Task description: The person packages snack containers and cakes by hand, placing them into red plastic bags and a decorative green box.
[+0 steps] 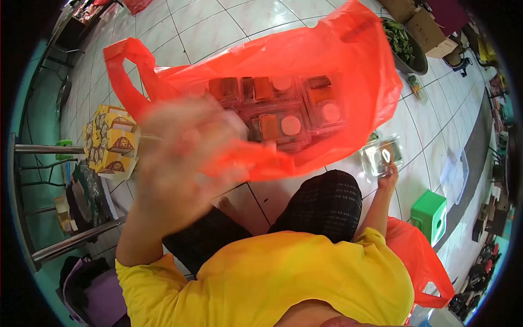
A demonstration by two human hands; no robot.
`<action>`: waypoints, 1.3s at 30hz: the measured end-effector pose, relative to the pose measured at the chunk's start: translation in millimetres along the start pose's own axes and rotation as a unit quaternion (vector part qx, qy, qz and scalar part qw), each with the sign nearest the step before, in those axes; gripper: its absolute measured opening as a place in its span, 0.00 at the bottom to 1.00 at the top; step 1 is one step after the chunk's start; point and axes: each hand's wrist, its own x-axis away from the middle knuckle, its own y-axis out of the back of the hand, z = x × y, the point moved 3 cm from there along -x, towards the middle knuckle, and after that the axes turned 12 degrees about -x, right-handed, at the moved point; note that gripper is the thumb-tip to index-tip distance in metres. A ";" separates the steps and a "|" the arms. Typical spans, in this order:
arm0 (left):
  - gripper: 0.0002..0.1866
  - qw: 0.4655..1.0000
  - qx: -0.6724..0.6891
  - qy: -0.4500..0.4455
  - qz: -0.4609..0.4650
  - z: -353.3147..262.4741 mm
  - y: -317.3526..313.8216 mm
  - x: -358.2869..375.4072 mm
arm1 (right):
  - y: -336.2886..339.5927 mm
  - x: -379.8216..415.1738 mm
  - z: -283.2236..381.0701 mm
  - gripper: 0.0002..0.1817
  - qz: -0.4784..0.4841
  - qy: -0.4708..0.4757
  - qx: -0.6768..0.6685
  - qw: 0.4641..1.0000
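We have a white tiled floor (pixel 239 34) carrying everything. Biggest thing on it: a red plastic bag (pixel 373 82), mouth spread wide, left handle loop standing up. Second red bag (pixel 407 253) sits toward the floor's near right corner, beside the person. Dark basin (pixel 418 62) with leafy greens (pixel 400 42) stands at the far right corner. Stacked yellow patterned cartons (pixel 111 139) sit near the left edge, just beside the big bag; green plastic box (pixel 430 215) near the right edge.

We mark the left hand (pixel 188 141) over the big bag's near left edge; heavy motion blur, so we can't tell whether it grips anything. The right hand (pixel 388 180) grips the near edge of a clear plastic container (pixel 375 157), just outside the bag's near right corner. Inside the bag, toward its middle, we see several clear lidded containers (pixel 268 128), side by side, holding orange-brown blocks (pixel 263 88) and pale discs (pixel 291 125).
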 end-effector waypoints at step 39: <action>0.25 0.699 0.602 0.364 -0.126 151.4 -6.4 58.4 | -352.5 156.8 -225.0 0.23 0.194 -0.079 0.420 0.883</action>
